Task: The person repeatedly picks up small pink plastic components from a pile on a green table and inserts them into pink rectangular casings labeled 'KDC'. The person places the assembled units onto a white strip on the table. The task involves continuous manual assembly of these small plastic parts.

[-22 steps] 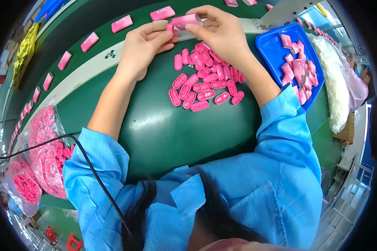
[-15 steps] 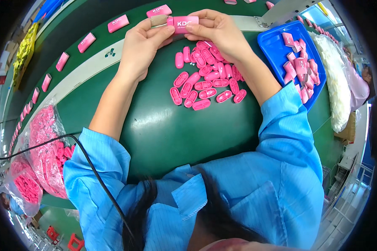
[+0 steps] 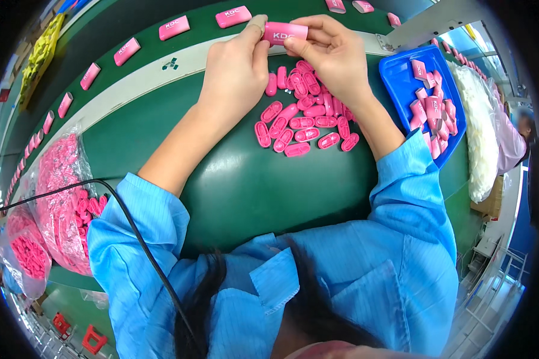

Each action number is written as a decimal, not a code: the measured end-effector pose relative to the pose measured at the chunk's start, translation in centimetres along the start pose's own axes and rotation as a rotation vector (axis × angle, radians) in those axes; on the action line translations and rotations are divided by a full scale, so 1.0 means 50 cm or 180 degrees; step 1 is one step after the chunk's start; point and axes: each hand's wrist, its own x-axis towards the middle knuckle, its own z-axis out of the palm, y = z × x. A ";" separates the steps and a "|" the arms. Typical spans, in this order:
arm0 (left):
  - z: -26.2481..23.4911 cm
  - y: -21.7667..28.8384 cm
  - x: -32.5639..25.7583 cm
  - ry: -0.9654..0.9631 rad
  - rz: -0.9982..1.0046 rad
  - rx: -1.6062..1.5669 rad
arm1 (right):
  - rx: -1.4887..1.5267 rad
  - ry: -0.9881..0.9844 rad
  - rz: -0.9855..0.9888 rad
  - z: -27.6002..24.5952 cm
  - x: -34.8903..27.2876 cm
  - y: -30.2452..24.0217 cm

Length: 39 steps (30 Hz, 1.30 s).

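Above the far edge of the green table I hold a flat pink plastic shell [image 3: 285, 32] with white printing. The fingers and thumb of my right hand [image 3: 339, 58] pinch its right part. My left hand [image 3: 236, 75] is closed at its left end, with its back partly turned up; a tan cover shows on one finger. What the left fingertips press there is hidden. Just below my hands lies a loose pile of pink oval end caps [image 3: 301, 134], several with their hollow side up.
A blue tray [image 3: 397, 79] with several pink shells stands at the right, beside a bag of white pieces [image 3: 479, 137]. Beyond a pale rail [image 3: 135, 88], pink shells [image 3: 174, 27] sit spaced along a green belt. Bags of pink parts [image 3: 63, 203] and a black cable [image 3: 139, 251] are at the left.
My left hand has turned and shifted from pinching the shell's left part to pressing at its end. The shell has moved a little right. The whole view has shifted slightly.
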 end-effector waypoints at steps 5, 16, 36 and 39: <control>0.002 -0.030 0.001 -0.0299 0.0071 0.0205 | -0.0094 -0.0068 0.0128 -0.002 0.019 0.009; -0.040 0.002 -0.001 -0.1470 -0.0212 0.0739 | -0.2211 0.0155 0.0045 -0.055 0.212 0.062; -0.003 -0.065 0.014 -0.0711 -0.1960 -0.2809 | -0.0038 -0.0538 0.0827 -0.046 0.042 -0.001; -0.004 -0.060 0.019 -0.0582 -0.1911 -0.2873 | 0.0046 -0.0645 0.0853 -0.039 0.035 0.018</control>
